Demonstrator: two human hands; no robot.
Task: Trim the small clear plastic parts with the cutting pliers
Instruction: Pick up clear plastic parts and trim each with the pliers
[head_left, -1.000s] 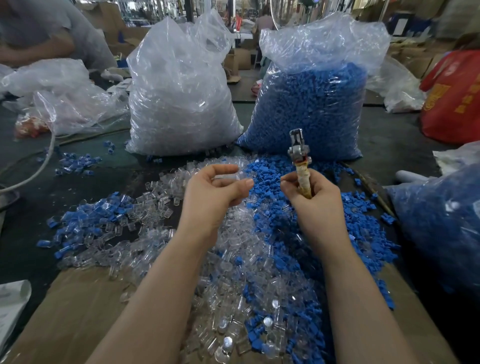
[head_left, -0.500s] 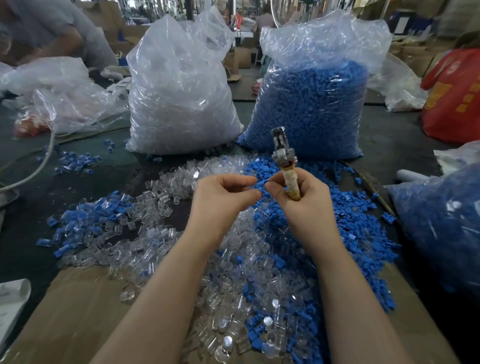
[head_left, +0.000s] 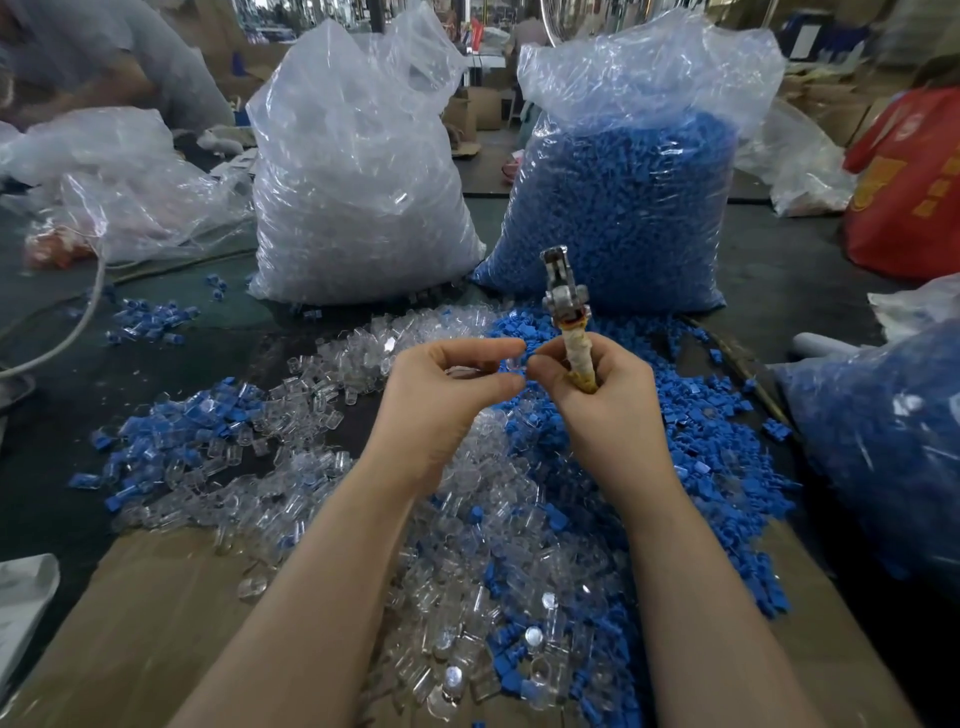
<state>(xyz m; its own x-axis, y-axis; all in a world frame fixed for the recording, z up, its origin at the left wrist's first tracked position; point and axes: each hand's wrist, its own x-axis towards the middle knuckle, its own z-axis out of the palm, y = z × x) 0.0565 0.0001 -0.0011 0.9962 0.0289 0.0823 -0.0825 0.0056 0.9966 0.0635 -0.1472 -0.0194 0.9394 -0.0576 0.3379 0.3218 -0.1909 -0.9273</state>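
Observation:
My right hand (head_left: 597, 410) grips the cutting pliers (head_left: 563, 306) by their tape-wrapped handle, metal jaws pointing up and away. My left hand (head_left: 441, 400) pinches a small clear plastic part (head_left: 511, 364) between thumb and forefinger. The right thumb and forefinger touch that same part from the other side, so the two hands meet at the fingertips. Below them lies a heap of clear plastic parts (head_left: 467, 545) mixed with blue plastic parts (head_left: 691, 441). The pliers' jaws are well above the held part.
A big bag of clear parts (head_left: 358, 176) and a big bag of blue parts (head_left: 623, 208) stand behind the heap. Another blue-filled bag (head_left: 883, 441) sits at the right. Cardboard (head_left: 130, 623) covers the near table. A person (head_left: 104, 67) works at the far left.
My hands have come together: the right hand with the pliers moved left and slightly down, and its fingertips now touch the clear part held by my left hand.

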